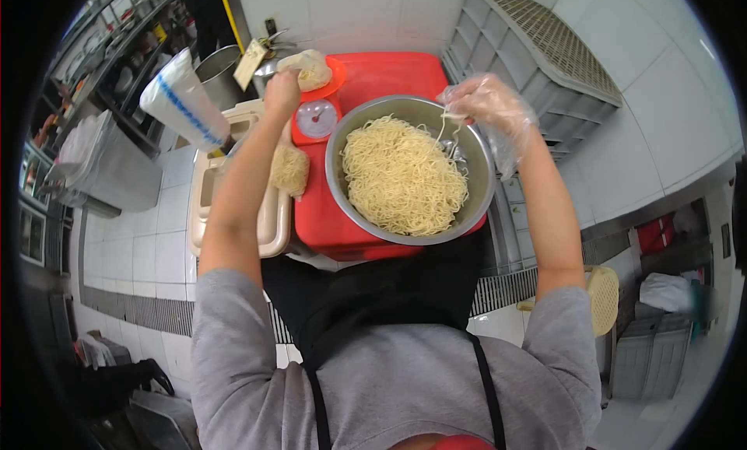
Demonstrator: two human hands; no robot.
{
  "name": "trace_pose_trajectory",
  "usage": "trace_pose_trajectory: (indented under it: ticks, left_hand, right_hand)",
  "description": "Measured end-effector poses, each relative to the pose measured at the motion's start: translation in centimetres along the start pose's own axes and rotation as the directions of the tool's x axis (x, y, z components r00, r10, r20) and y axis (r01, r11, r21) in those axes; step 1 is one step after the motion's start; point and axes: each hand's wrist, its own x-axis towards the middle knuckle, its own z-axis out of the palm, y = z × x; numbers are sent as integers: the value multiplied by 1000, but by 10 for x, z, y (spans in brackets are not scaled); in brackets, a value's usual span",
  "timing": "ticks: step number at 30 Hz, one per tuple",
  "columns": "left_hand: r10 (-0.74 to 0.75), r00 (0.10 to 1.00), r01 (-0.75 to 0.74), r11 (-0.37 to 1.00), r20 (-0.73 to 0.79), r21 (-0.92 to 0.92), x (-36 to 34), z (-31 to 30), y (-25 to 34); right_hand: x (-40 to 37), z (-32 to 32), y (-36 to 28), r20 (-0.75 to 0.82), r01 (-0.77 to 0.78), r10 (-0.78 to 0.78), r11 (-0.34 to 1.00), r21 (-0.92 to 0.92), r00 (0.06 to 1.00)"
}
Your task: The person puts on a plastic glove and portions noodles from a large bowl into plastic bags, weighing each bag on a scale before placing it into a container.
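My right hand [486,104], in a loose clear plastic glove, is over the right rim of a large metal bowl [334,178]. Its fingers are pinched on a few strands of noodles [405,178] that hang down toward the pale heap in the bowl. My left hand [282,94] is closed at the edge of a clear plastic bag [310,69] with some noodles in it. That bag rests on the orange pan [337,77] of a red dial scale [317,119]. Another bag of noodles [289,170] lies below the scale, beside my left forearm.
Bowl and scale stand on a red lidded container [393,69]. On the left are a beige bin [272,232], a roll of plastic bags [183,100] and a metal pot [219,73]. Grey crates [537,61] stand against the wall at right.
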Motion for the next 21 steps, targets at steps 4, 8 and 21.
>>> trace_pose_trajectory:
  ticks: [4, 8, 21]
  left_hand:
    - [161, 984, -151, 981, -76, 121, 31, -54, 44]
    - [296, 944, -272, 949, -144, 160, 38, -99, 86]
    - [317, 513, 208, 856, 798, -474, -47, -71, 123]
  right_hand:
    - [8, 57, 71, 196, -127, 238, 882, -455, 951]
    - [-5, 111, 128, 6, -23, 33, 815, -578, 999]
    - [14, -91, -66, -80, 151, -144, 985, 85, 986]
